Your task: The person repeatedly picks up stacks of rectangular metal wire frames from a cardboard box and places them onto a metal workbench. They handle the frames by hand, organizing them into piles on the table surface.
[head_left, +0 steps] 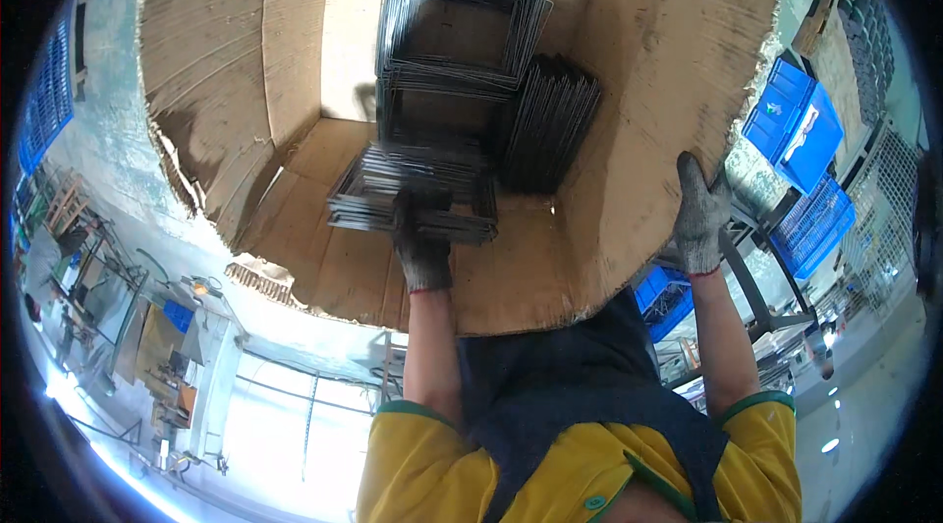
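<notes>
My left hand (423, 246), in a dark grey knit glove, is closed on a bundle of rectangular metal wire frames (378, 191). The bundle is slightly smeared by motion and sits low inside a large cardboard box (629, 110). Just beyond it, more wire frames (462, 27) are stacked in columns against the far wall. A separate dark bundle of frames (552, 125) leans to the right of these columns. At the box's right rim is my right hand (701, 214), gloved alike. It grips the cardboard edge, with one digit along the inner face and the others partly hidden.
The box's rim is torn and ragged, with a loose flap (260, 277) at the near left. Blue plastic crates (786, 115) stand to the right, beside a dark metal stand (751, 287) and wire mesh (884, 189). Workshop clutter (147, 346) lies far left.
</notes>
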A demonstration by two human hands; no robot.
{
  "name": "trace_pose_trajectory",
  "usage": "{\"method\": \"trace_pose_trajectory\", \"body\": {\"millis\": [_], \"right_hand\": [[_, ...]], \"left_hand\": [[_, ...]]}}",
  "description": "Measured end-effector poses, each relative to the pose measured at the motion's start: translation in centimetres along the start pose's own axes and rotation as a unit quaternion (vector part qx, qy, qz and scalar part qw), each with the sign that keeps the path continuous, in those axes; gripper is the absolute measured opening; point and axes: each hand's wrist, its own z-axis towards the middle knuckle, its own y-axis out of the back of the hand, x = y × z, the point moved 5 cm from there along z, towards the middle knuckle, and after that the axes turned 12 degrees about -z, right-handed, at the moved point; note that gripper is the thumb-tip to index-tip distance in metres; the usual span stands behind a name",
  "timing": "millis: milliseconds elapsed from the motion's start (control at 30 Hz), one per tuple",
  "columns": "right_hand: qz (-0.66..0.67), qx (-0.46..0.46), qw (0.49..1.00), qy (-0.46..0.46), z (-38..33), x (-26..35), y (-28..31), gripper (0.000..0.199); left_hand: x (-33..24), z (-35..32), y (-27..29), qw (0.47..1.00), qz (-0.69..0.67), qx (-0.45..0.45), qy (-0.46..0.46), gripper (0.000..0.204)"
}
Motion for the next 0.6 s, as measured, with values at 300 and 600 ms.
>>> {"method": "trace_pose_trajectory", "body": {"millis": [300, 600], "right_hand": [[-0.057, -0.019, 0.997, 0.049, 0.0, 1.5, 0.0, 0.049], [-0.208, 0.023, 0.953, 0.217, -4.1, 7.9, 4.1, 0.067]], "left_hand": [[-7.8, -16.2, -5.6, 0.986, 0.055, 0.147, 0.051, 0.035], [-6.7, -30.0, -12.4, 0.932, 0.283, 0.189, 0.125, 0.028]]}}
